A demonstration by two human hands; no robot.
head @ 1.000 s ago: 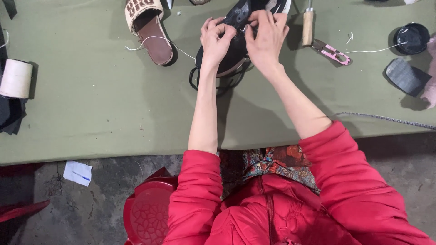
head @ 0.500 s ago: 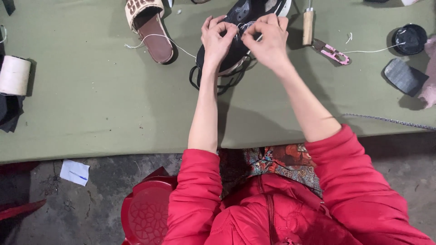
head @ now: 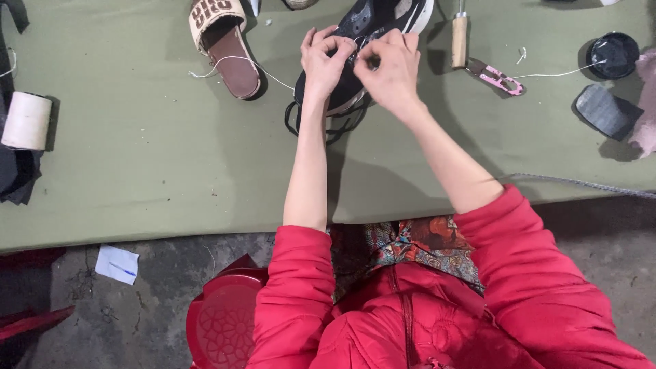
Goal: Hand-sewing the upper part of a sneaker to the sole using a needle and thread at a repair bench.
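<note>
A black sneaker [head: 372, 17] with a white sole lies on the green table [head: 150, 157], its black laces trailing toward me. My left hand [head: 326, 63] rests on the sneaker with fingers curled, pinching at its upper. Close beside it, my right hand [head: 391, 70] pinches something small at the same spot; I cannot make out what it is. A white thread [head: 246, 63] runs from the hands leftward to a brown slide sandal [head: 225, 42] with a woven beige strap.
A white thread spool [head: 26, 121] sits at the left edge. A wooden-handled tool [head: 459, 37], pink snips [head: 499, 76], a round black tin [head: 613, 55] and a grey sole piece [head: 601, 111] lie to the right. A red stool [head: 225, 321] stands below.
My right hand has shifted slightly down and left over the sneaker, closer to my left hand. The sneaker and sandal stay in place.
</note>
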